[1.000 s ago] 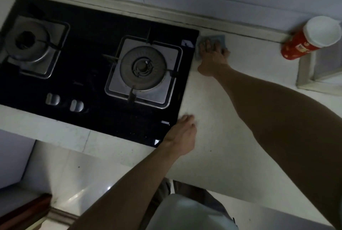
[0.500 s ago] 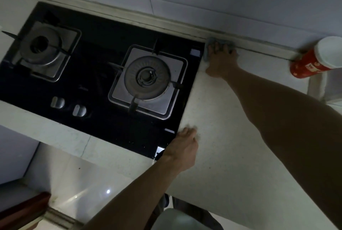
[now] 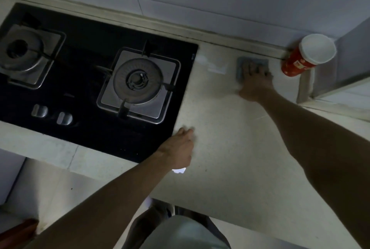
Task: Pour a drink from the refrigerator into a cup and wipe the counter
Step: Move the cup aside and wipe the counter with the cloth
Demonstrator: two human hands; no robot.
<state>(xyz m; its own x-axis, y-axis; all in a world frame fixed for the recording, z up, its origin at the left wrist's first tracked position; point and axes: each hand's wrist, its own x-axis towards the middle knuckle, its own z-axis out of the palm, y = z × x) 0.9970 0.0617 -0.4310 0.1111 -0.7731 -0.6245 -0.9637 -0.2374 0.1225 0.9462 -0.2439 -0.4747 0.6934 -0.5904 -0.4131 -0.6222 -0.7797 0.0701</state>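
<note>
The pale counter (image 3: 230, 158) fills most of my view. It runs from the black glass hob (image 3: 84, 54) off to the right, and its near edge is cut off by my body below. The hob is set into the counter, and its left end is clipped by the frame, so its left burner (image 3: 20, 52) shows only in part. The right burner (image 3: 138, 80) is in full view. Far right of the hob, a grey metal-sided thing (image 3: 350, 58) runs out of the frame, and I cannot tell what it is.

The red cup (image 3: 294, 66) stands well to the right of the hob, against the back ledge. The light is too dim for me to tell whether there is any drink in its white inside.

My right hand (image 3: 255, 80) is between the hob and the cup, nearer the cup. Its fingers are spread flat and press down on the blue-grey cloth (image 3: 252, 61). The hand hides most of the cloth, leaving only the far edge and left side showing.

My left hand (image 3: 180, 146) rests on the counter just beside the hob's near right corner and holds nothing. Its fingers (image 3: 188, 131) are blurred but look loosely bent, with the tips on the counter.

A pale wet streak (image 3: 212, 66) lies just right of the hob's far right corner. Two knobs (image 3: 40, 110) sit at the hob's front.
</note>
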